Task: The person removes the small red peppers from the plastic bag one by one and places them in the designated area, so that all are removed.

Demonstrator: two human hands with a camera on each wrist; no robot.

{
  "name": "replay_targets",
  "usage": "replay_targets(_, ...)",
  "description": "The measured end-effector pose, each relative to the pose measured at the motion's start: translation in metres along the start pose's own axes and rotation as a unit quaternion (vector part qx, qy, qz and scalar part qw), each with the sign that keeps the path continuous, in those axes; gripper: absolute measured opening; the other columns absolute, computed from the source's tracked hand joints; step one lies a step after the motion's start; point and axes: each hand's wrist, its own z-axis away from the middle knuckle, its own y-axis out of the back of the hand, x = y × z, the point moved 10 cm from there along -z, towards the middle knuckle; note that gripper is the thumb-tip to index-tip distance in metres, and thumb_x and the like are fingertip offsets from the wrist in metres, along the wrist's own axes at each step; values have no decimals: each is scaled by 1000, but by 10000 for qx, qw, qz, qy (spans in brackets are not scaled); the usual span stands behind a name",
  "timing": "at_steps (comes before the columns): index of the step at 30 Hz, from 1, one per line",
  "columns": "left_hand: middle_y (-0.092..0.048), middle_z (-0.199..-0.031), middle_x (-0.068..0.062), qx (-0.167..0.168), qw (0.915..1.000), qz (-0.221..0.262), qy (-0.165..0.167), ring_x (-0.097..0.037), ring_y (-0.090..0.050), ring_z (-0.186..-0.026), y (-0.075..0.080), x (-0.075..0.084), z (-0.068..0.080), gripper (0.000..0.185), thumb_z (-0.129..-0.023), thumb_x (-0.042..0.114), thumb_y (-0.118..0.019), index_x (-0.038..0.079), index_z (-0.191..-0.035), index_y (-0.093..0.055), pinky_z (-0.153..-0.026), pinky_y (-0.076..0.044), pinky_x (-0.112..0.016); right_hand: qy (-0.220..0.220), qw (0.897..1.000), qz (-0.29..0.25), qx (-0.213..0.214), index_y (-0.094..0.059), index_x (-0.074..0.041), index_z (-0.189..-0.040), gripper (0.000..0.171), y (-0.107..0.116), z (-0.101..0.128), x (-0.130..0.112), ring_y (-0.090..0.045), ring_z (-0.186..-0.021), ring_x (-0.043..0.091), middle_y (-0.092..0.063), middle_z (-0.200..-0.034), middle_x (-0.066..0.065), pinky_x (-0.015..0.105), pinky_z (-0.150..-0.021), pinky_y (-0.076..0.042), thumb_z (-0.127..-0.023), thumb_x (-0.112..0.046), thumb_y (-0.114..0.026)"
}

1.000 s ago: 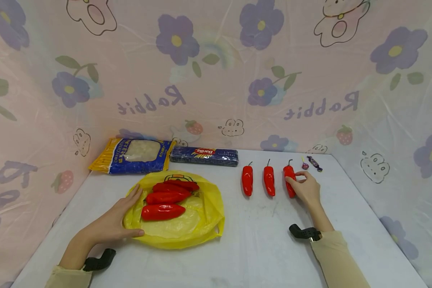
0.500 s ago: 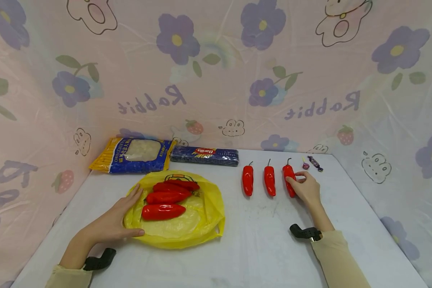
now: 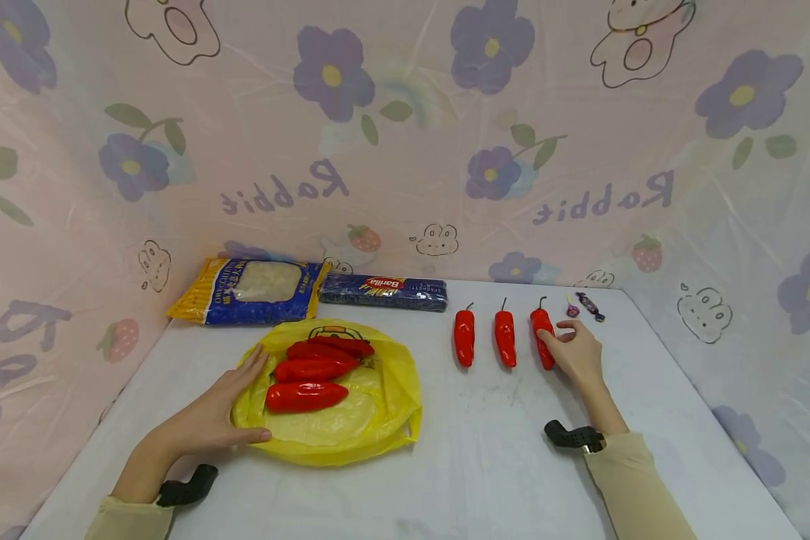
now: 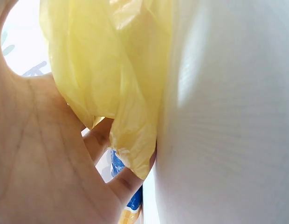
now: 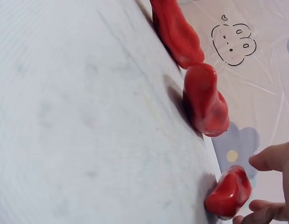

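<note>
One red pepper [image 3: 546, 355] lies partly under the right hand [image 3: 577, 352]

Place: curtained-off; which kind of room, I can't tell.
Table [image 3: 472, 472]: plain white top.
Curtain [image 3: 405, 142]: flower-and-rabbit print, behind my table and along both its sides.

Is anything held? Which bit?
Can't tell whether the right hand grips the rightmost long, glossy red pepper mid-length. The left hand just touches the yellow plastic bag.

Spag pkt [image 3: 382, 292] nr pasta bag [image 3: 259, 292]
</note>
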Motion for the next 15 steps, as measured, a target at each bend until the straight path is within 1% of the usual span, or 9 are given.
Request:
replay_targets(4,-9,-177,-22,-16,10000,5,7,-63,-20,-151,0,0,0,123,-80,54,-88,3,-169,-18,-114,-26,-82,55,9999,-64,56,-53,4,-141,61,3,0,-2,-63,-100,40,-64,-124,32,24,-61,-56,-101,-41,-65)
replay_targets(9,-10,-177,-23,3,10000,4,-16,-62,-20,-152,0,-1,0,123,-81,53,-87,5,-170,-17,-114,-25,-82,249,9996,-90,42,-53,3,-142,62,5,3,-12,-62,-104,41,-63,-127,31,21,-61,-53,-102,-43,-65)
replay_targets(11,-10,-177,-23,19,10000,-6,-31,-62,-20,-152,0,-1,0,123,-81,54,-87,6,-170,-17,-114,-25,-82,340,9994,-90,43,-54,1,-143,62,5,6,-19,-61,-107,41,-63,-129,30,23,-65,-56,-102,-44,-65)
replay_targets(15,-11,-176,-23,21,10000,-17,-33,-61,-21,-152,0,-2,-1,124,-81,54,-87,6,-170,-17,-115,-26,-82,553,9984,-145,-7,-54,0,-144,63,4,16,-40,-59,-113,42,-62,-131,30,35,-74,-63,-101,-43,-68)
